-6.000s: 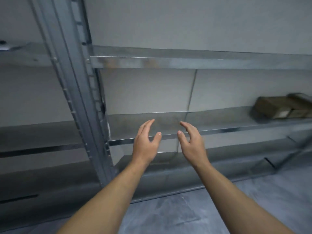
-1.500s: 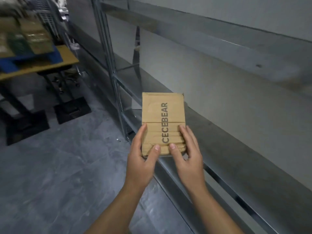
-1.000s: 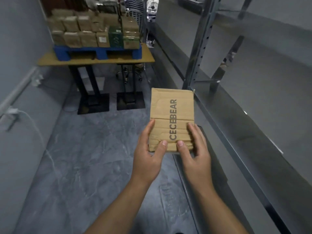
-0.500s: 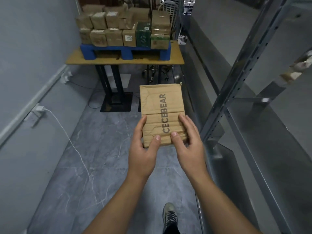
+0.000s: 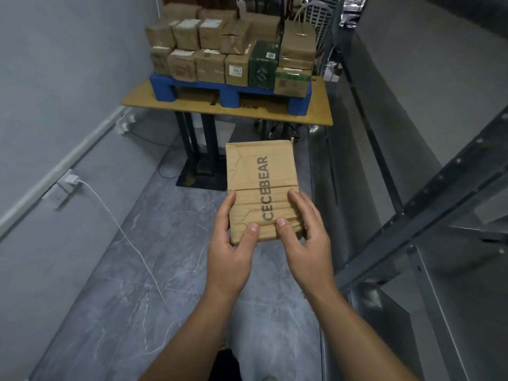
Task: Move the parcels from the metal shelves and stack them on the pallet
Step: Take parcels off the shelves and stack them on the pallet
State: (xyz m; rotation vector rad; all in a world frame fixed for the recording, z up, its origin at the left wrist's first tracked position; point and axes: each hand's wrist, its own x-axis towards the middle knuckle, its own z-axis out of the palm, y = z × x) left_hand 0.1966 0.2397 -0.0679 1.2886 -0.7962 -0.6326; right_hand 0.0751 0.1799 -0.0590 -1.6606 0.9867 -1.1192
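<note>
A flat brown cardboard parcel (image 5: 259,177) printed CECEBEAR is held out in front of me above the floor. My left hand (image 5: 232,243) grips its near left corner, thumb on top. My right hand (image 5: 303,235) grips the near right corner the same way. Ahead, a blue pallet (image 5: 165,88) sits on a wooden table (image 5: 321,108) and carries several stacked brown and green parcels (image 5: 209,64). The metal shelves (image 5: 428,204) run along my right side.
A grey wall (image 5: 55,92) closes the left side, with a socket and a white cable (image 5: 123,235) trailing over the floor. The black table legs (image 5: 198,158) stand ahead on the grey floor. My shoe shows at the bottom edge.
I have taken the parcel from the shelf, turned left from the shelving and walked down the aisle; the pallet table is now closer. My grip on the parcel is unchanged.
</note>
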